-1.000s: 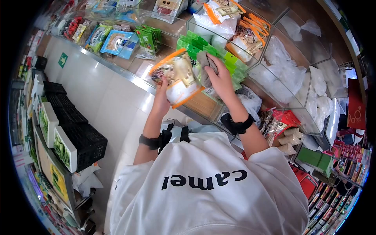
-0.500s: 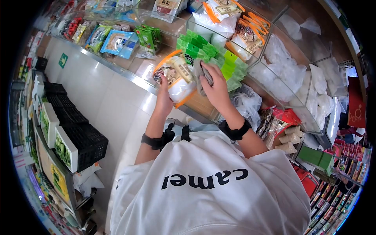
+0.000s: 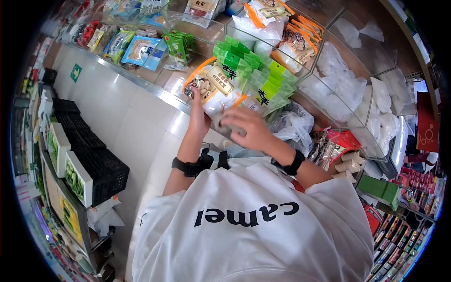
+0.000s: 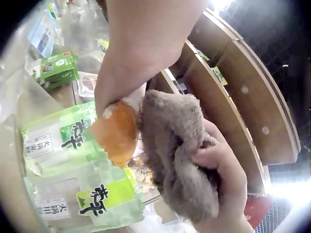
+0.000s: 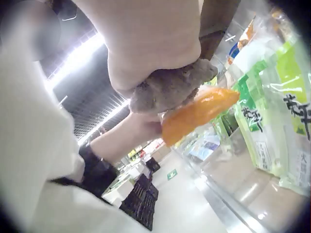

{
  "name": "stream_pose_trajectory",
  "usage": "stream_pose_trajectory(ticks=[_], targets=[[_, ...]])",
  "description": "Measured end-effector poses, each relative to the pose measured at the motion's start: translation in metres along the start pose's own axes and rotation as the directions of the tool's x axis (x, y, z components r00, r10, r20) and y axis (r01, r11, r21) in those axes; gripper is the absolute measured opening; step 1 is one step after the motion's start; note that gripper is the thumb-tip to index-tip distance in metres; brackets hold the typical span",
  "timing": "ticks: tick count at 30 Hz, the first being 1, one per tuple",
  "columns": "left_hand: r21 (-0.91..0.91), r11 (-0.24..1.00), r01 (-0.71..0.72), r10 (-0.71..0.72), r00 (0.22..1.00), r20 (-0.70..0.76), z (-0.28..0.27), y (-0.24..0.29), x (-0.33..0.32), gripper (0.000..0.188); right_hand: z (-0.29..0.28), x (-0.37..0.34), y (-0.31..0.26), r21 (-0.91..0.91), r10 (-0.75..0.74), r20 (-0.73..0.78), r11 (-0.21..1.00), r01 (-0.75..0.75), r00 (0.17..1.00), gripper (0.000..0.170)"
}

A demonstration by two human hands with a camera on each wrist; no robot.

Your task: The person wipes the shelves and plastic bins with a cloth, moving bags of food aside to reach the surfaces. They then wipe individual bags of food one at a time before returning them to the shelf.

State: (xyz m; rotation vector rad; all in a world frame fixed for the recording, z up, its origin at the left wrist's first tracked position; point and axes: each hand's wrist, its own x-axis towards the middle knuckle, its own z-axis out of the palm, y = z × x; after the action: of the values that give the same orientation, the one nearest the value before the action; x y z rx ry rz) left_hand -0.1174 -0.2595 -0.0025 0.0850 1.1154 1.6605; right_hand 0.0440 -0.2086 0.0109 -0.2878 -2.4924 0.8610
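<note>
My left hand (image 3: 199, 117) grips a clear food packet (image 3: 219, 81) with orange edges by its left side, thumb over the front. Dark and pale dried pieces show through its printed face. In my right hand (image 3: 253, 130) is a bunched grey cloth (image 4: 172, 145), held between thumb and fingers at the packet's lower edge. From the right wrist the cloth lies right against the orange edge, and most of the right fingers are hidden behind it. Behind the packet stand green-topped packets (image 3: 270, 82) in a row.
Clear glass dividers (image 3: 307, 77) split the counter into bins. More orange-edged packets (image 3: 300, 44) lie at the back, with clear plastic bags (image 3: 340, 84) to the right. A metal counter edge (image 3: 155, 89) runs along the aisle. Black crates (image 3: 101, 167) stand at the left.
My right hand has brought the grey cloth down from the packet's right side to its lower edge. The packet has tipped slightly, staying in my left hand.
</note>
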Motion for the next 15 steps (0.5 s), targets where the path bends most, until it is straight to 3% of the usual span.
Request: stream_pose_trajectory(ticks=[1,2,4,7,8,11,13,15], targets=[[-0.009,1.0,-0.02,0.02,0.999,0.049,-0.001,0.001,0.0,0.056,-0.008,0.008,0.001,-0.018,0.027,-0.099,0.999,-0.029,0.995,0.037],[-0.057,0.998,0.002,0.002,0.997,0.078,0.001,0.001,-0.003,0.054,-0.014,0.019,0.002,-0.021,0.025,-0.097,0.999,-0.028,0.995,0.037],[-0.07,0.998,-0.001,0.009,0.994,0.111,0.001,-0.007,-0.002,0.054,-0.018,0.042,0.004,0.134,0.223,-0.388,0.974,-0.185,0.894,0.039],[-0.024,1.0,-0.003,0.006,0.993,0.118,0.018,-0.01,-0.012,0.057,-0.003,0.063,0.004,0.056,0.204,-0.421,0.978,-0.2,0.884,0.042],[-0.026,1.0,-0.014,0.016,0.994,0.106,0.018,-0.012,-0.011,0.059,0.007,0.062,0.002,-0.118,0.161,-0.345,0.97,-0.213,0.925,0.044],[-0.027,0.999,-0.021,0.023,0.996,0.081,0.018,-0.006,-0.013,0.063,0.022,0.049,-0.007,-0.134,0.113,-0.249,0.98,-0.149,0.962,0.046],[-0.103,0.993,0.066,-0.061,0.997,0.052,0.001,-0.004,-0.005,0.063,0.03,0.031,-0.007,-0.099,0.132,-0.201,0.983,-0.154,0.971,0.046],[-0.117,0.991,0.06,-0.056,0.998,0.037,-0.007,0.001,0.0,0.062,0.034,0.01,-0.002,-0.108,0.04,-0.084,0.993,-0.049,0.996,0.045]])
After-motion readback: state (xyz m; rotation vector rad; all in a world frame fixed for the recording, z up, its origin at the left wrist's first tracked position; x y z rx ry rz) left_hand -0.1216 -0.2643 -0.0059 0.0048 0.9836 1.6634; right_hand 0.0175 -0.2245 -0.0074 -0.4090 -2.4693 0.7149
